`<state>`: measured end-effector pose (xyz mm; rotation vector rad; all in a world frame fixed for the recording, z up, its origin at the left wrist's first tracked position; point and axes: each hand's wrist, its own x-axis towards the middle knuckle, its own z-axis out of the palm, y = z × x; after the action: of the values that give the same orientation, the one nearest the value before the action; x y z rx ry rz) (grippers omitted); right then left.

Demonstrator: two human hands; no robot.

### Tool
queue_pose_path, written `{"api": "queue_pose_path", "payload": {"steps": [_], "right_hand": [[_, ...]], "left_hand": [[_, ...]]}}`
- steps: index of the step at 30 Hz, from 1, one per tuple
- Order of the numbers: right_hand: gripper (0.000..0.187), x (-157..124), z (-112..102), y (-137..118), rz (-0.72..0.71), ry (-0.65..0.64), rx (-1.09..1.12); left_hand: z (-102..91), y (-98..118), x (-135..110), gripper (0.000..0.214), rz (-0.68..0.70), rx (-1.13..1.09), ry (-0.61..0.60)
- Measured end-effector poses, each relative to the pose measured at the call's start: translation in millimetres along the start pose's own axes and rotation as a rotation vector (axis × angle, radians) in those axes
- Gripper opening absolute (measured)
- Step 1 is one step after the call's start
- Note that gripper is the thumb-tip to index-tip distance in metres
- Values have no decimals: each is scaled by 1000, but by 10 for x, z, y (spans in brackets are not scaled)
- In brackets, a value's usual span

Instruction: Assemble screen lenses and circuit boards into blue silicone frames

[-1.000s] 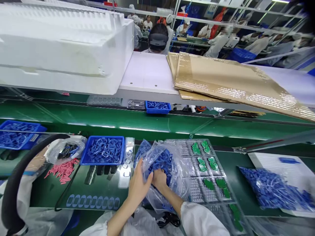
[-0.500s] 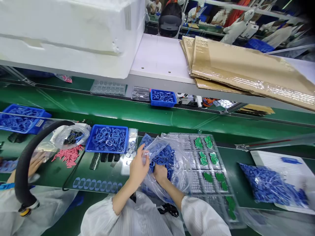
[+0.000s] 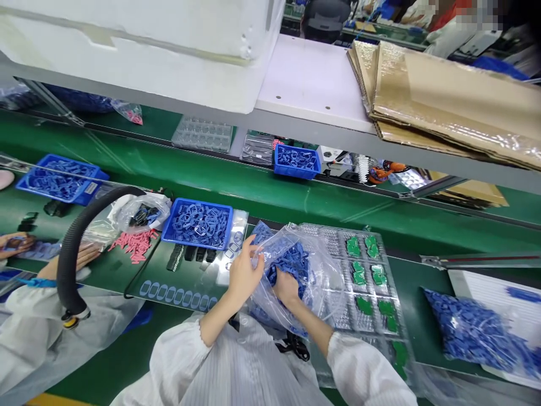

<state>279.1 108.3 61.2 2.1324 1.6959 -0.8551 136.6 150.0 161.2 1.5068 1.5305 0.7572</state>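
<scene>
While the left edge cut off most of a co-worker, one co-worker hand lay on the bench, well left of the open bag; a black hose hid part of that forearm. Far blue bin, also well left of the open bag: white label on its side, print too small to read. Small clear bag, left of the open bag, had dark bits in it, shapes hard to make out. Pink parts lay heaped just in front of that. Near blue bin was next, just left of the open bag, full of blue frames.

Left hand held the open bag's left rim, film between thumb and fingers. Blue parts were inside the open bag. Right hand was down among them, fingertips buried; couldn't tell if they were apart or clamped on a part. Black cable, below the open bag, was partly covered.

Clear tray with green pieces: just right of the open bag, left side behind its film, near end blurry. Filled bag, well right of the open bag, overlapped a white panel cut off by the right edge.
</scene>
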Motion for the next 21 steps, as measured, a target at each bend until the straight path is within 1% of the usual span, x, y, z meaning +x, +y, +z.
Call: {"api": "queue_pose_path", "payload": {"steps": [5,8,10,14,16,18,21], "right_hand": [[38,-111,-190,165,-74,1,99],[40,-179,-358,256,-145,-21,195],[37,-214,-499,297,-204,-57,279],[29,-245,-856,333,-328,-159,480],[29,-257,-1053,340,-370,-228,574],[32,-277,-1233,343,-388,-317,657],[34,-310,-1444,335,-368,-457,764]], "left_hand": [[-34,-33,32,48,-7,-57,2],[-40,-76,51,48,-27,-90,12],[-40,-110,66,47,-36,-110,14],[-50,-179,114,47,-50,-148,14],[-59,-208,148,47,-58,-165,18],[-64,-231,186,47,-65,-180,21],[-54,-254,244,45,-79,-204,24]]}}
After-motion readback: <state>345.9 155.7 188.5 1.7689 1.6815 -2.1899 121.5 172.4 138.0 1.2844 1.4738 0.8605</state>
